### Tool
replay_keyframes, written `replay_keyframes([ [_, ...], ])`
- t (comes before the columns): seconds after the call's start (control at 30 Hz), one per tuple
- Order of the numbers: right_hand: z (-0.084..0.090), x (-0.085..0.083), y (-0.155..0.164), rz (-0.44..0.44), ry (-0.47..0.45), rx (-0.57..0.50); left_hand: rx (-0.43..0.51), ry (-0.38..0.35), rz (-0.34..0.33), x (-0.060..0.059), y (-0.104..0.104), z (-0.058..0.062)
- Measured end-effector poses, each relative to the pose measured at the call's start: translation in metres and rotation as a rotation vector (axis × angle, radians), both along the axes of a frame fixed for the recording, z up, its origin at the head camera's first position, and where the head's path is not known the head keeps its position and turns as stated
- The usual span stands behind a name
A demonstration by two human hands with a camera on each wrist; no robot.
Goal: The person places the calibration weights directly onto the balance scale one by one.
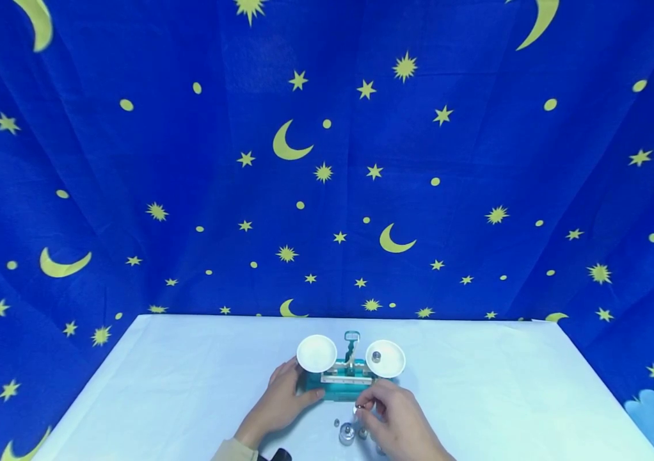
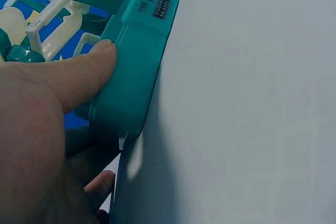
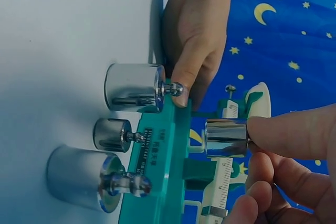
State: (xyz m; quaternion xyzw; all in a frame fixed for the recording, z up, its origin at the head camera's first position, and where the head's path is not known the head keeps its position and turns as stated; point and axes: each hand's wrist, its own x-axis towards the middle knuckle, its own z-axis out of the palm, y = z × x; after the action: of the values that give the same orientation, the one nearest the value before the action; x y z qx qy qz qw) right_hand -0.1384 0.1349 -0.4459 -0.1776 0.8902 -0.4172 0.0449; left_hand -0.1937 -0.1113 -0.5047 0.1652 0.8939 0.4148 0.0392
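Observation:
A green balance scale [image 1: 335, 392] with two white pans stands on the table. My left hand [image 1: 283, 400] grips the left end of its base, the thumb [image 2: 86, 72] on the front and the other fingers round the far side. A small metal weight [image 1: 376, 356] sits in the right pan [image 1: 391, 366]; the left pan [image 1: 317, 353] holds nothing. My right hand [image 1: 398, 416] pinches a shiny cylindrical weight [image 3: 226, 139] by its top end, in front of the scale and clear of the table. The knob is hidden by the fingertips.
Several metal weights stand on the white table [image 1: 189, 384] in front of the scale, among them a large weight [image 1: 347, 435] and a tiny weight [image 1: 336, 422]. Behind the table hangs a blue cloth [image 1: 350, 192] with yellow moons and stars.

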Motion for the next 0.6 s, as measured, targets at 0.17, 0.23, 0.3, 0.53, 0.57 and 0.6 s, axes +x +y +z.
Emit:
replay_keyframes([
  [0.17,0.0029,0.0005,0.0004,-0.017,0.024,0.003,0.002,0.003,0.003,0.0006,0.0006,0.0008],
  [0.23,0.0037,0.0008,0.0006,-0.026,0.041,0.003,0.0,0.001,0.004,0.0007,0.0006,0.0009],
  [0.3,0.0046,0.0011,0.0012,-0.033,0.061,-0.003,-0.001,0.0,0.004,0.0007,0.0005,0.0006],
  [0.53,0.0091,0.0021,0.0026,-0.061,0.098,-0.026,-0.002,0.001,0.004,0.0007,0.0005,0.0009],
  [0.57,0.0095,0.0022,0.0027,-0.067,0.105,-0.027,-0.001,0.007,0.001,0.0006,0.0004,0.001],
  [0.6,0.0098,0.0022,0.0028,-0.074,0.106,-0.028,-0.001,0.009,0.001,0.0004,0.0004,0.001],
])
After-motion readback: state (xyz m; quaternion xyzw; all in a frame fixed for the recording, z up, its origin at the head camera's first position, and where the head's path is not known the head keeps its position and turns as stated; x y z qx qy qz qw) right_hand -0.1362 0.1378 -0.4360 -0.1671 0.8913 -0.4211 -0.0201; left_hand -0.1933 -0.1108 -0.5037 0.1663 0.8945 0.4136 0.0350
